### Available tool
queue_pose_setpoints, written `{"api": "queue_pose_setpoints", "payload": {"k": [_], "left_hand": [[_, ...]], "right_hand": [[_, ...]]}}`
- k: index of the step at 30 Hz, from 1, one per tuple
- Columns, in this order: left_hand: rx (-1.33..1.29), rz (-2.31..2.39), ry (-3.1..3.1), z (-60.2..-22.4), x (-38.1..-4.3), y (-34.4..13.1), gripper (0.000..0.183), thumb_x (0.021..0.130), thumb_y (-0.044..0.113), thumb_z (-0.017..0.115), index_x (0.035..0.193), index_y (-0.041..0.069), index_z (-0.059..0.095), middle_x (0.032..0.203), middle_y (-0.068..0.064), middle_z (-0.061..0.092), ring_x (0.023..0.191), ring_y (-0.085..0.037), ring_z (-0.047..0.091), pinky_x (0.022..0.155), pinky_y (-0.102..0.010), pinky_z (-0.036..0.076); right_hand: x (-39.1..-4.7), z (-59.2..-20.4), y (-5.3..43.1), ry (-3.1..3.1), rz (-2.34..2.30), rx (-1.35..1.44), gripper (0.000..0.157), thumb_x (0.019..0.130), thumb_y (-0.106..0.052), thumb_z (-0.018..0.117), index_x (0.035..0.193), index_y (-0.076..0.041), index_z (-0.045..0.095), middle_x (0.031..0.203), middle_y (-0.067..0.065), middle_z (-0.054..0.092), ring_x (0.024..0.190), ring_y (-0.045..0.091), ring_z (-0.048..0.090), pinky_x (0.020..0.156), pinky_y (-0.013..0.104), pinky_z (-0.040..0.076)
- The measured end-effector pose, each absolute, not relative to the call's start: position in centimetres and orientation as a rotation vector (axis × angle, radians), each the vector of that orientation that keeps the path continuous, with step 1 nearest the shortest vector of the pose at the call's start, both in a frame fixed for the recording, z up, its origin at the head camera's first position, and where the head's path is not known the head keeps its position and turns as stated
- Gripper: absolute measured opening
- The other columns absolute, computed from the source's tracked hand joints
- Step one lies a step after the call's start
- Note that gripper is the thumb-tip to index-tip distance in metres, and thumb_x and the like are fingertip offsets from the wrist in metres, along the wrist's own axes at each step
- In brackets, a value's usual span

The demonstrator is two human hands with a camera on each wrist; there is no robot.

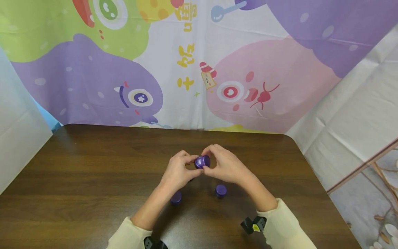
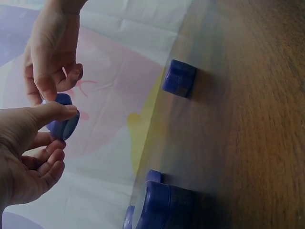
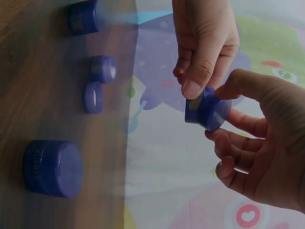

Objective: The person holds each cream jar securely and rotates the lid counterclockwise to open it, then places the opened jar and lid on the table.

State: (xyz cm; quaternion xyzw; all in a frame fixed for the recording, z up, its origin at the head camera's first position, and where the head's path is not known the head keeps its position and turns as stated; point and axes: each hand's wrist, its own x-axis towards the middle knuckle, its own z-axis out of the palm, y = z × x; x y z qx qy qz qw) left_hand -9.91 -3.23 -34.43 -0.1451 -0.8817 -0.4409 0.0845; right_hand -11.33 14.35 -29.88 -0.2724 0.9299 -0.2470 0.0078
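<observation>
Round, glossy purple jar (image 3: 206, 112), tilted.

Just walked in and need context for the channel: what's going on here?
A person holds a small purple jar above the wooden table, the left hand on one end, the right hand pinching the other, which looks like the lid. Can't tell whether it's being opened or closed. On the table stand one capped jar and another capped jar, plus an open jar with a loose lid beside it.
</observation>
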Motion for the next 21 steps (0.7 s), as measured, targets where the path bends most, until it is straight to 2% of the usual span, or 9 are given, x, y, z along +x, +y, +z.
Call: {"api": "queue_pose_setpoints", "payload": {"k": [5,10,17,21], "left_hand": [[-0.416,-1.354,-2.608,-34.5,-9.9,-3.2,0.035,0.070,0.017,0.080,0.102,0.005,0.072,0.084,-0.005,0.059,0.080,-0.016,0.055,0.071,-0.028,0.049],[-0.412,-1.364,-2.587,-34.6,-10.0,-3.2,0.034,0.070,0.018,0.080,0.101,0.006,0.072,0.087,-0.010,0.061,0.080,-0.017,0.055,0.071,-0.029,0.049],[-0.386,-1.371,-2.580,-34.7,-10.1,-3.1,0.032,0.067,0.018,0.080,0.096,0.008,0.073,0.086,-0.008,0.063,0.080,-0.017,0.057,0.072,-0.030,0.050],[-0.379,-1.359,-2.598,-34.7,-10.3,-3.0,0.032,0.066,0.017,0.080,0.095,0.007,0.072,0.085,-0.004,0.062,0.081,-0.017,0.059,0.074,-0.031,0.052]], "right_hand": [[-11.3,-29.9,14.6,2.940,-0.764,-0.871,0.044,0.077,-0.024,0.072,0.116,-0.008,0.060,0.102,0.003,0.060,0.084,0.013,0.054,0.069,0.023,0.046],[-11.3,-30.0,15.0,2.965,-0.796,-0.895,0.038,0.076,-0.022,0.074,0.110,-0.008,0.063,0.100,0.003,0.063,0.086,0.014,0.057,0.070,0.024,0.046],[-11.6,-30.4,15.7,2.921,-0.872,-0.827,0.036,0.073,-0.018,0.073,0.106,-0.010,0.061,0.092,0.000,0.063,0.066,0.009,0.050,0.056,0.020,0.043],[-11.8,-30.8,16.2,2.884,-0.914,-0.781,0.036,0.073,-0.017,0.073,0.106,-0.013,0.059,0.088,-0.001,0.061,0.061,0.009,0.048,0.052,0.020,0.042]]}}
